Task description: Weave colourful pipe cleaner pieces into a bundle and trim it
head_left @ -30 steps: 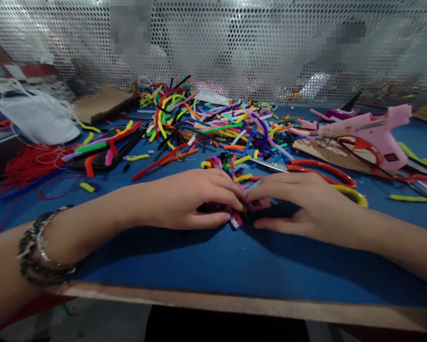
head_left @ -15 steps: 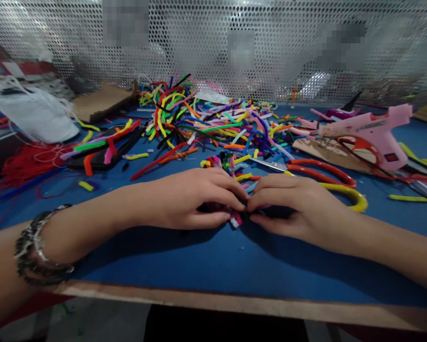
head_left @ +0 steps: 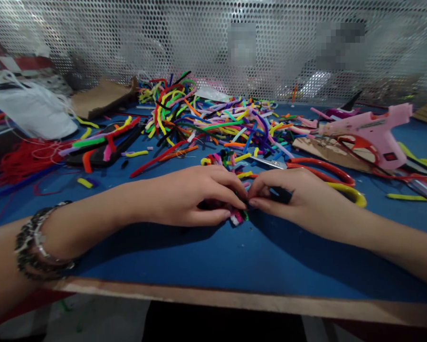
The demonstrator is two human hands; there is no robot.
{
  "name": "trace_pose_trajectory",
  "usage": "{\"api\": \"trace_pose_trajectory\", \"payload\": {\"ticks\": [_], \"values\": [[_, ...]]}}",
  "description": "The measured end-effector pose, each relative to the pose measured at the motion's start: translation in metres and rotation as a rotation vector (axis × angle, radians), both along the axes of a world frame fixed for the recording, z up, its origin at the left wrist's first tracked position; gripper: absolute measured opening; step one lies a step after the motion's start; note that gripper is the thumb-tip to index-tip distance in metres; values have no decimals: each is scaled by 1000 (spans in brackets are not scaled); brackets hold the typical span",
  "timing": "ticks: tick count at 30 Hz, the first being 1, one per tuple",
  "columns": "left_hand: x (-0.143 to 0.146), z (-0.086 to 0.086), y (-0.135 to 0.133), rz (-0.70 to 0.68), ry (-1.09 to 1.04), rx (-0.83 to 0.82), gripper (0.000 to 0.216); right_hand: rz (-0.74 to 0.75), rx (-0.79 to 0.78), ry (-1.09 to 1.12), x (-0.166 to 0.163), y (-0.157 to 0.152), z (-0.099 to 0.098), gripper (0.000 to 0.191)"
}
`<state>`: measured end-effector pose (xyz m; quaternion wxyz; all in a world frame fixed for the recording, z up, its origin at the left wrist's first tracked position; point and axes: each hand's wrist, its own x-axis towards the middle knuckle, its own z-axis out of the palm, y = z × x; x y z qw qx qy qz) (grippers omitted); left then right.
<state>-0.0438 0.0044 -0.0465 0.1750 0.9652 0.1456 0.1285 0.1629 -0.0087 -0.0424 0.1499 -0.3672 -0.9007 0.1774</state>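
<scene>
My left hand lies curled on the blue table, fingers closed over a small bundle of short coloured pipe-cleaner pieces; only its pink, white and green end shows. My right hand meets it fingertip to fingertip, thumb and forefinger pinched at the bundle's right end. What the pinch holds is too small to name. A beaded bracelet sits on my left wrist.
A large heap of coloured pipe cleaners covers the table's middle back. Red-and-yellow handled scissors lie just behind my right hand. A pink glue gun rests at right, a white bag and red string at left. Perforated metal screen behind.
My right hand has lifted its palm and drawn its fingers into a tighter pinch against the left fingertips. The left hand stays put on the bundle.
</scene>
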Motion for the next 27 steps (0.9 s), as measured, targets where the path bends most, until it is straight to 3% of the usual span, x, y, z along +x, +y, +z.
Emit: {"api": "trace_pose_trajectory", "payload": {"ticks": [14,17,22,24,27], "values": [[0,1,0,3,9,-1,24,-8,-146,-19,-2,8,0,8],[0,2,1,4,14,4,24,6,-74,-27,-1,5,0,8],[-1,4,0,-4,42,-3,25,166,279,45,2,-5,-1,4],[-2,5,0,1,62,-12,25,239,279,26,3,-6,-3,5],[-3,6,1,11,68,-25,24,217,163,12,1,-4,-6,5]]}}
